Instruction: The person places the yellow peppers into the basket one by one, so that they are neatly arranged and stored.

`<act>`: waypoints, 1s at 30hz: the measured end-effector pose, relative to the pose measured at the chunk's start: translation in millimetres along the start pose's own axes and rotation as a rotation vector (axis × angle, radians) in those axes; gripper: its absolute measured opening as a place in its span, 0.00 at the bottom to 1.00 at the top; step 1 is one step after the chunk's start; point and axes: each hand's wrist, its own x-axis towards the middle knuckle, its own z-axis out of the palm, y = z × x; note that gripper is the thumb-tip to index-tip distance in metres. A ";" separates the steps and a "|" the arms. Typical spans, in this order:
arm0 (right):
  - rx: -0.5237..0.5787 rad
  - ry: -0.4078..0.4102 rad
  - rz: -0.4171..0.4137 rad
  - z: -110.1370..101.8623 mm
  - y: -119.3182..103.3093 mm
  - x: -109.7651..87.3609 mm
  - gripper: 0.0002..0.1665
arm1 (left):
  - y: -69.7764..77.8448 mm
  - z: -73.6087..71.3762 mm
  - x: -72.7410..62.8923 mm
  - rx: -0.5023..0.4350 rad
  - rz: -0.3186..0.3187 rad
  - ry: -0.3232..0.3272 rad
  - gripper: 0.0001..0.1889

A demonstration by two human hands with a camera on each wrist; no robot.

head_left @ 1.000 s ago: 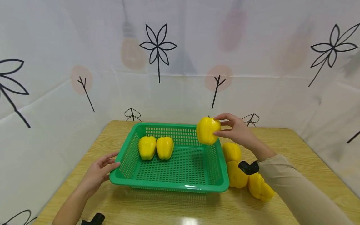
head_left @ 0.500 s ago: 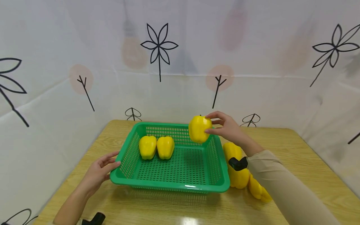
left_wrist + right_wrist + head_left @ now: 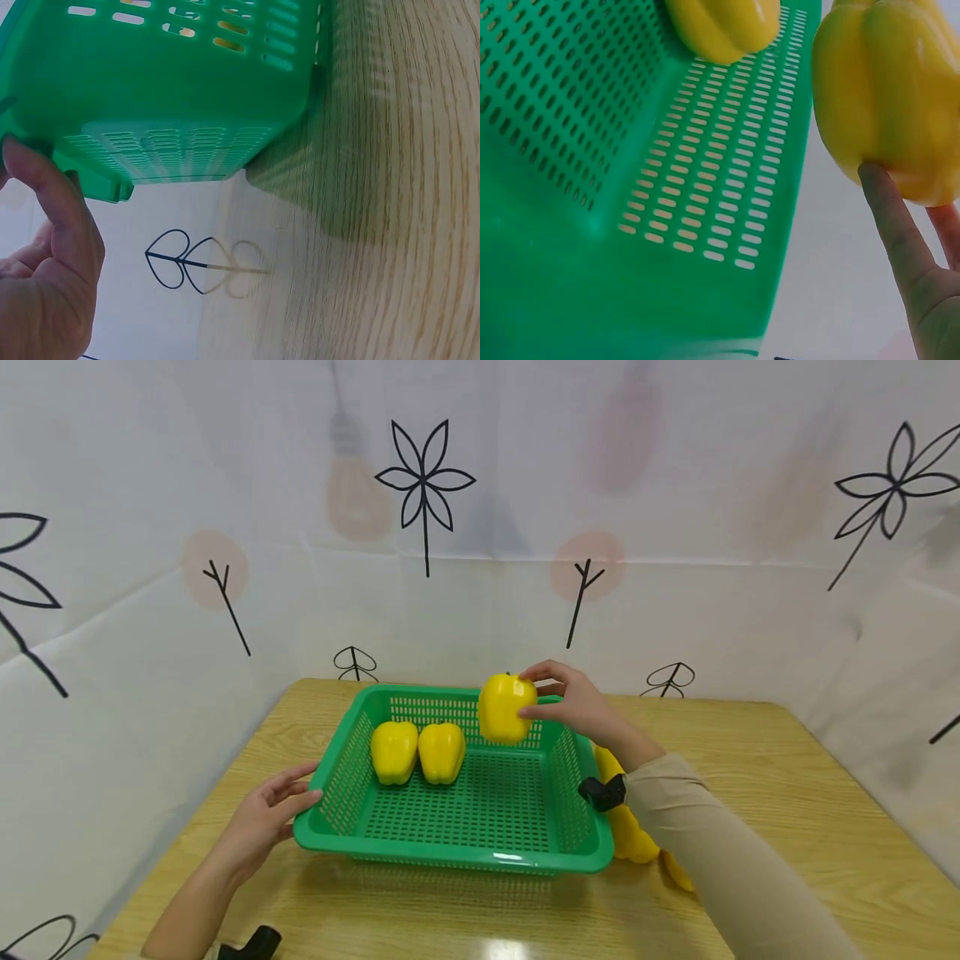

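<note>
A yellow bell pepper (image 3: 507,710) is pinched between the thumb and fingers of my right hand (image 3: 581,703), above the back part of a green plastic basket (image 3: 450,853). In the right wrist view the thumb presses the side of this pepper (image 3: 889,97), and the basket wall is beside it. Two more yellow peppers, a left one (image 3: 393,753) and a right one (image 3: 442,753), lie side by side inside the basket at its left. My left hand (image 3: 262,814) grips the basket's left rim, thumb on top; in the left wrist view its fingers (image 3: 64,202) bend at the rim.
Several yellow peppers (image 3: 632,837) lie on the wooden table (image 3: 750,777) against the basket's right side, partly hidden by my right forearm. A white patterned cloth (image 3: 480,610) hangs behind the table. Black wrist straps or mounts (image 3: 602,793) show at both wrists.
My right hand has moved left with the pepper, from above the basket's right rim to over its inside. The left hand and the basket stay in place.
</note>
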 end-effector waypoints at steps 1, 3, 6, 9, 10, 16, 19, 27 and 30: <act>-0.003 -0.003 0.003 2.4 0.1 1.7 0.29 | 0.0 -0.1 -0.2 0.000 0.000 0.001 0.32; -0.014 -0.013 0.008 6.4 0.6 5.0 0.29 | 0.0 -0.2 -0.6 0.001 -0.003 0.006 0.32; -0.030 -0.023 0.018 11.0 1.5 9.1 0.28 | -0.2 -0.4 -0.4 0.000 -0.005 0.008 0.32; -0.034 -0.032 0.036 14.6 2.2 12.0 0.28 | -0.7 -0.6 0.3 0.002 -0.005 0.005 0.32; -0.034 -0.036 0.044 15.8 2.7 13.0 0.28 | -0.8 -0.7 0.5 0.001 -0.005 0.004 0.32; -0.055 -0.074 0.077 23.1 8.5 18.7 0.27 | -1.0 -1.5 1.4 0.001 -0.011 0.002 0.32; -0.051 -0.090 0.093 26.5 14.0 20.9 0.26 | -0.8 -1.6 1.8 0.003 -0.013 -0.002 0.33; -0.070 -0.134 0.154 35.0 26.5 22.7 0.27 | 0.1 -1.8 1.0 0.009 -0.020 0.001 0.33; -0.093 -0.140 0.181 37.8 30.2 23.5 0.26 | 0.1 -1.8 1.1 0.012 -0.016 0.000 0.33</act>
